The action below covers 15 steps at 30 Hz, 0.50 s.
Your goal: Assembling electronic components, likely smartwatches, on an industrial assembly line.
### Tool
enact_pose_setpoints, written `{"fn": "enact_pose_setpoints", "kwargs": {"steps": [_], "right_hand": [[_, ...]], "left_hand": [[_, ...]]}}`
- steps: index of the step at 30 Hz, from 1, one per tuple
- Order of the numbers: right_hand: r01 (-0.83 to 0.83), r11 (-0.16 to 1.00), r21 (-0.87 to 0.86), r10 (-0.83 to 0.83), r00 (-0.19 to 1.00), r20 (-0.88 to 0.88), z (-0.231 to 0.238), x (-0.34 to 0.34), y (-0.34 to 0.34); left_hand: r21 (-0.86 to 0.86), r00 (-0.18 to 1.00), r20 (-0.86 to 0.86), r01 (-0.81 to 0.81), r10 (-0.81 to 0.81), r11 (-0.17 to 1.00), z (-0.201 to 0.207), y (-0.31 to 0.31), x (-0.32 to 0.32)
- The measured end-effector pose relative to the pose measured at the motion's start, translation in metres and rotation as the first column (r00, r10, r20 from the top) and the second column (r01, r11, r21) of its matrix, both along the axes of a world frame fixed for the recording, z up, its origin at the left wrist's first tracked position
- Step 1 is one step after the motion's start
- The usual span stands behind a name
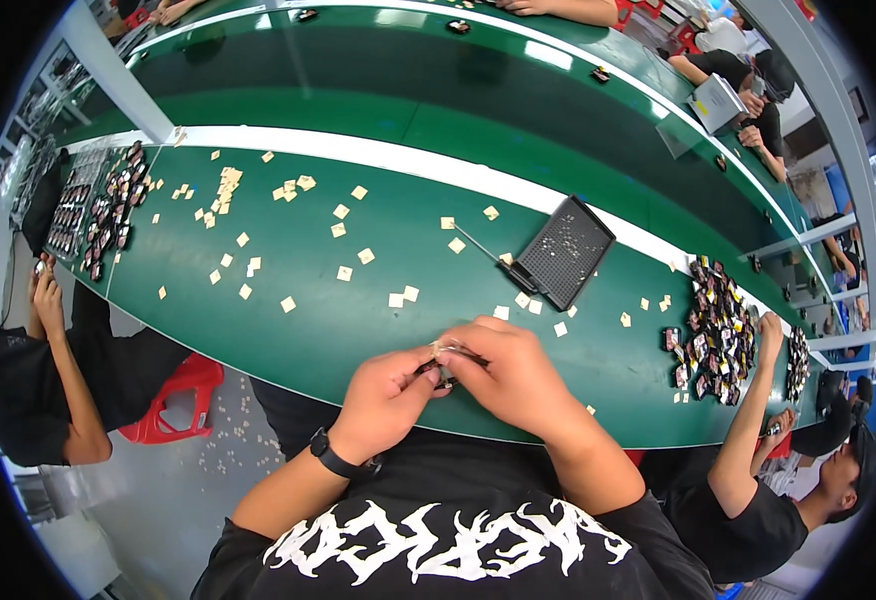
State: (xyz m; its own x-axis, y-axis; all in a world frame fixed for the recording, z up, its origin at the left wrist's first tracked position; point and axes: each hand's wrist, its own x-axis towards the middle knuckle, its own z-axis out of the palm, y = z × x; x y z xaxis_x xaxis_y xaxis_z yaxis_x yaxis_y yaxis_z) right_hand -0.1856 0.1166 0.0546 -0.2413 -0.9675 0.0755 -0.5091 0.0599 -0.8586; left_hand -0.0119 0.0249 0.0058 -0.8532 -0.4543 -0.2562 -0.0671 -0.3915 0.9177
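My left hand (380,398) and my right hand (506,372) meet over the near edge of the green table. Pinched between their fingertips is a small dark part (445,381), mostly covered by the fingers, so its kind does not show. A thin dark piece (470,355) lies along the right hand's thumb and forefinger; I cannot make out whether it is a tool. Beyond the hands, small cream squares (396,300) are scattered on the tabletop. Farther right stands a black tray (596,242) with tiny pieces inside, a thin rod (475,244) at its left side.
A heap of small dark parts (715,335) lies at the right, near a co-worker's arm (743,420). Clear trays (73,205) and more dark parts (118,215) occupy the left end, where another co-worker (43,380) sits. A white ledge (358,152) borders the far side.
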Motion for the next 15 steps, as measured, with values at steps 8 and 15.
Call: {"fn": "enact_pose_setpoints", "kwargs": {"steps": [8,15], "right_hand": [[0.134,0.921,0.365,-0.228,0.947,0.226,0.002,0.021,0.019],[0.127,0.963,0.236,-0.206,0.915,0.346,-0.004,0.023,0.025]], "left_hand": [[0.120,0.983,-0.003,-0.180,0.182,0.976,0.001,0.003,-0.002],[0.133,0.979,-0.020,-0.197,0.202,0.971,-0.003,0.001,0.000]]}}
